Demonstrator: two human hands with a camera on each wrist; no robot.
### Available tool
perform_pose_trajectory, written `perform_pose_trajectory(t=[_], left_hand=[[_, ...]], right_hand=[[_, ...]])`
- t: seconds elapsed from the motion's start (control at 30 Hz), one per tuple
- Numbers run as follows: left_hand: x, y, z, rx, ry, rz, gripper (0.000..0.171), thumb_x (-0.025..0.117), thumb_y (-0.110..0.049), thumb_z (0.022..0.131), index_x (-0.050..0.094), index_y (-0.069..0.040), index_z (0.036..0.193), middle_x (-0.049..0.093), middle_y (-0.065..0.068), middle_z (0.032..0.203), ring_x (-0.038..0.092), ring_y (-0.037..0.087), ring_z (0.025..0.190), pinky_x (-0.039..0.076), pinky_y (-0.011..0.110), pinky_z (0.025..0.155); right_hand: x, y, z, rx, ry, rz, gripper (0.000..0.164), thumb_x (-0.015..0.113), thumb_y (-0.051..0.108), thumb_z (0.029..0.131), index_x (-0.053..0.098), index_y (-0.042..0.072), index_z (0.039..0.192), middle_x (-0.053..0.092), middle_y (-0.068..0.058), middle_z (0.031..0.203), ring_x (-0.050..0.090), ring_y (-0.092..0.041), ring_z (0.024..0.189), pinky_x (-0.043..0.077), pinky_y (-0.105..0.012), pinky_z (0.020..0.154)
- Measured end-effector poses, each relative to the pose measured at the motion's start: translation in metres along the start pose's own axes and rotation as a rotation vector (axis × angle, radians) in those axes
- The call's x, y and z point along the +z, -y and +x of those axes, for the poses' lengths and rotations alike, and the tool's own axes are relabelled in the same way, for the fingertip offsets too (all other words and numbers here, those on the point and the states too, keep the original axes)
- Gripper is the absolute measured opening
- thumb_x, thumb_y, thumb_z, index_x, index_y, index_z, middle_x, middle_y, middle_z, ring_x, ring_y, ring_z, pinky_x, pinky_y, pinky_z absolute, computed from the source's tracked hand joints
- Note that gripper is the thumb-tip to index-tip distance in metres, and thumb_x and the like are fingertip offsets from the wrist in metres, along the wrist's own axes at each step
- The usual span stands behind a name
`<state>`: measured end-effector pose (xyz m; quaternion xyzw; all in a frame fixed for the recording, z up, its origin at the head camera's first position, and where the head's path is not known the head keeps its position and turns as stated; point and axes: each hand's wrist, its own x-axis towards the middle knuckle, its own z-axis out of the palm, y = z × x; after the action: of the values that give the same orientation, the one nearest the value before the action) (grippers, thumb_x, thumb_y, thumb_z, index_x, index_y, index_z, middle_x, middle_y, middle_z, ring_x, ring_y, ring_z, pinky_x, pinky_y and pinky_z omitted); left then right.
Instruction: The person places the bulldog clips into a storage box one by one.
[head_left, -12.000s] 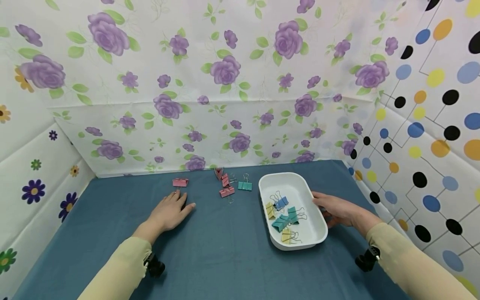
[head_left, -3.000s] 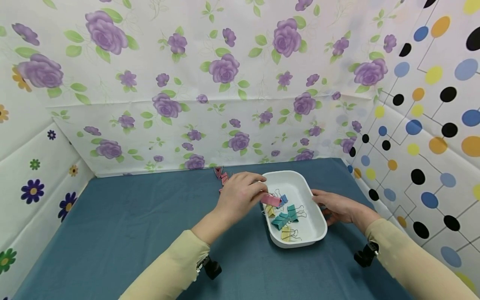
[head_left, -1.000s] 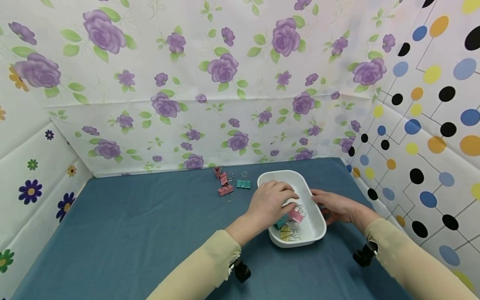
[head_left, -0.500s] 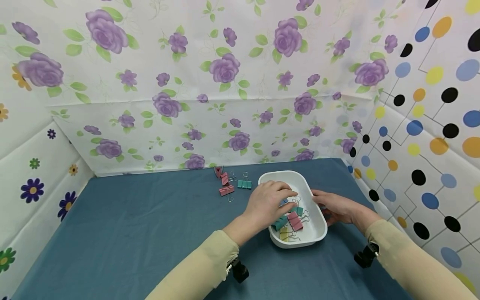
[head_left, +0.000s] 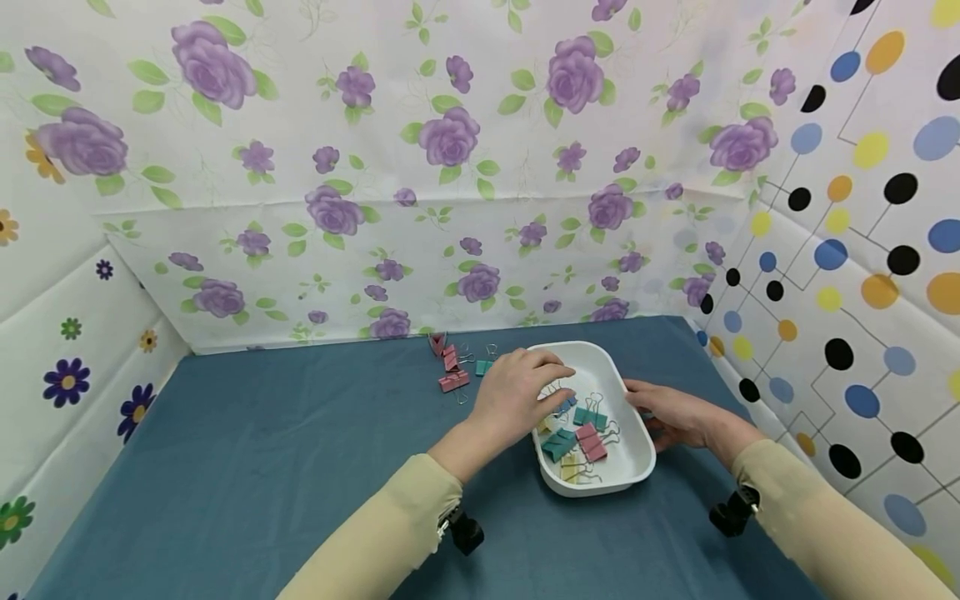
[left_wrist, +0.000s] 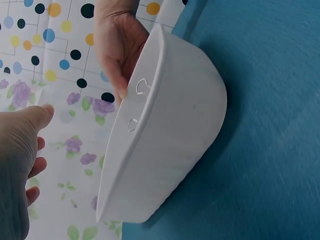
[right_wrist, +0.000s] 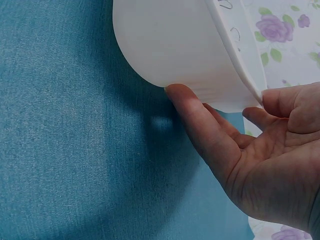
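In the head view my left hand hovers over the left rim of a white plastic tray, fingers loosely bent, nothing between them. The left wrist view shows its thumb and fingertips apart from the tray. My right hand steadies the tray's right side; in the right wrist view one digit presses the outer wall and another is at the rim. Inside lie a pink binder clip, a teal binder clip, another teal clip, a yellow clip and a blue clip, partly hidden by my left hand.
Left of the tray, near the back wall, several pink binder clips sit in a group on the blue cloth. A teal binder clip beside them is partly covered by my left hand. Patterned sheets hang around the table.
My left hand brought the single pink clip from the table's left into the tray and let it go. It has since drawn back leftward. The right hand stays at the tray.
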<state>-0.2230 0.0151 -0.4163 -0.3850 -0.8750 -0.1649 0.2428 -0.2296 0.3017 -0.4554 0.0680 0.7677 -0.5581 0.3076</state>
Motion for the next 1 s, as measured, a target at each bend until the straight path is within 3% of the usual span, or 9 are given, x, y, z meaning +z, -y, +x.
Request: perform_pose_trajectory(t=[0.27, 0.53, 0.8, 1.0], left_hand=[[-0.003, 0.013, -0.003, -0.005, -0.046, 0.014, 0.028, 0.060, -0.042, 0.089, 0.067, -0.030, 0.113, 0.058, -0.010, 0.110, 0.052, 0.010, 0.100, 0.042, 0.032, 0.088], [-0.010, 0.025, -0.007, -0.025, -0.067, 0.073, 0.026, 0.062, -0.041, 0.087, 0.067, -0.031, 0.111, 0.060, -0.009, 0.111, 0.053, 0.011, 0.106, 0.029, 0.041, 0.105], [-0.015, 0.040, -0.014, -0.053, -0.082, 0.073, 0.026, 0.066, -0.038, 0.086, 0.068, -0.029, 0.110, 0.060, -0.008, 0.111, 0.053, 0.014, 0.106, 0.035, 0.039, 0.101], [-0.018, 0.047, -0.019, -0.083, -0.055, 0.083, 0.030, 0.066, -0.039, 0.086, 0.067, -0.027, 0.113, 0.059, -0.006, 0.114, 0.052, 0.017, 0.108, 0.040, 0.037, 0.095]], right_hand=[[-0.001, -0.002, 0.000, -0.009, 0.003, 0.002, 0.054, 0.041, 0.035, 0.099, 0.020, 0.030, 0.148, 0.044, -0.015, 0.132, 0.056, -0.033, 0.101, 0.051, -0.052, 0.068], [-0.001, -0.003, -0.001, -0.006, 0.021, 0.003, 0.054, 0.041, 0.036, 0.099, 0.019, 0.030, 0.148, 0.043, -0.017, 0.132, 0.055, -0.034, 0.103, 0.051, -0.052, 0.069], [-0.001, -0.002, 0.000, -0.010, 0.010, 0.005, 0.054, 0.042, 0.036, 0.099, 0.020, 0.031, 0.148, 0.044, -0.015, 0.132, 0.056, -0.033, 0.102, 0.051, -0.052, 0.068], [-0.001, -0.002, 0.000, -0.008, 0.023, 0.002, 0.054, 0.041, 0.035, 0.100, 0.019, 0.030, 0.148, 0.041, -0.016, 0.135, 0.054, -0.033, 0.105, 0.051, -0.052, 0.069]])
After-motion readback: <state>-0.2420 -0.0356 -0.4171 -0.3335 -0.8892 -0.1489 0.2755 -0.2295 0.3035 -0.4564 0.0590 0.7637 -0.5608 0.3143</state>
